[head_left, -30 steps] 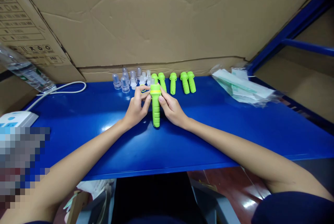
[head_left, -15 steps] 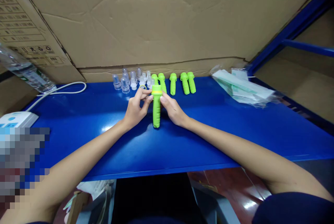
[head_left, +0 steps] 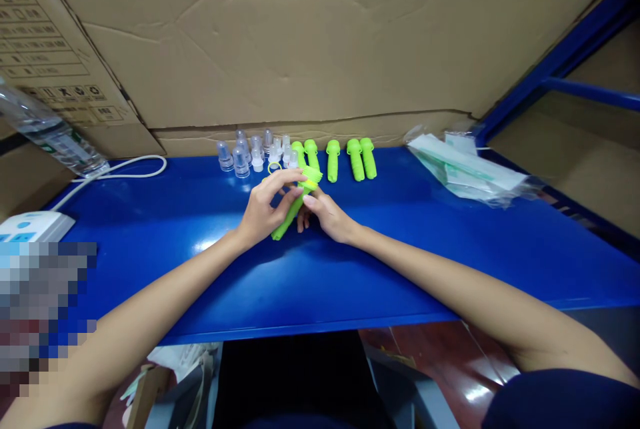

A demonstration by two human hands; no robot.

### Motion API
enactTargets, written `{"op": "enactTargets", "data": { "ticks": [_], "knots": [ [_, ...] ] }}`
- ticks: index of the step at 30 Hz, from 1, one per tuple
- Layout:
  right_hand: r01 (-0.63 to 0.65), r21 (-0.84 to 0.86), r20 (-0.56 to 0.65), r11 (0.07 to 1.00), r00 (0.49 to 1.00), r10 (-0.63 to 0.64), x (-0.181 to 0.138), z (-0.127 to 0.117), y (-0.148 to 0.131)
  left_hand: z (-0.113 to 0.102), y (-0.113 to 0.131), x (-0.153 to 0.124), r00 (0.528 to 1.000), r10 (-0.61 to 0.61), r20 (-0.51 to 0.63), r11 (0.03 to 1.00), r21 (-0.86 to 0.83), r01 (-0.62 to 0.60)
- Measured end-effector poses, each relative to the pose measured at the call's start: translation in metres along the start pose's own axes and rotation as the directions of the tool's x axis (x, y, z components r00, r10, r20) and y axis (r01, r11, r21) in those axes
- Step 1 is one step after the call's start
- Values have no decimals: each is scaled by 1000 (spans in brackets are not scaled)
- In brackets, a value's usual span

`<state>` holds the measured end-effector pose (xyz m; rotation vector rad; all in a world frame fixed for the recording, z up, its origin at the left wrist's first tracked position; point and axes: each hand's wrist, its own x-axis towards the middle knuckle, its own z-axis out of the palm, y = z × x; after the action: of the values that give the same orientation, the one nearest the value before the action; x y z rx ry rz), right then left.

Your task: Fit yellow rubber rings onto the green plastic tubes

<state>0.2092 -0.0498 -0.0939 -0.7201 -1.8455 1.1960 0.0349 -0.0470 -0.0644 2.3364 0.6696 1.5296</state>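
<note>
A bright green ribbed handle (head_left: 289,217), shaped like a flashlight body, lies tilted between my hands with its wide end up to the right. A yellow ring (head_left: 310,185) circles its neck. My left hand (head_left: 263,206) grips the neck area between thumb and fingers. From the other side, my right hand (head_left: 332,216) pinches the same handle near the neck, thumb in front, other fingers partly behind it. Just beyond the left fingers lies a loose yellow ring (head_left: 274,167). Clear plastic caps (head_left: 241,163) stand in a cluster farther back.
Several similar green handles (head_left: 333,161) lie along the cardboard wall (head_left: 310,42). At the right are clear plastic bags (head_left: 465,165) with white and green contents. A water bottle (head_left: 60,142), a white cable (head_left: 135,175) and a power strip (head_left: 37,229) occupy the left.
The green handle has turned from nearly upright to a slant, its lower end swinging left and its wide end right. Both hands have kept hold of it.
</note>
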Motion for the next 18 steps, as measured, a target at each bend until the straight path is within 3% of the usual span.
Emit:
{"op": "enactTargets", "data": {
  "ticks": [5,9,13,18],
  "knots": [
    [-7,5,-9,1000,1000,7,0,0,0,0,1,1,998,54,19,998,-12,-54],
    [-13,-2,-33,1000,999,13,1,1,1,1,1,0,999,31,15,999,-27,-30],
    [15,-90,-71,996,997,-21,1,4,-2,3,1,-1,999,-46,2,997,-54,46],
    [60,-166,-85,984,994,-75,1,6,-7,0,1,0,1000,15,2,999,-29,-15]
  ]
}}
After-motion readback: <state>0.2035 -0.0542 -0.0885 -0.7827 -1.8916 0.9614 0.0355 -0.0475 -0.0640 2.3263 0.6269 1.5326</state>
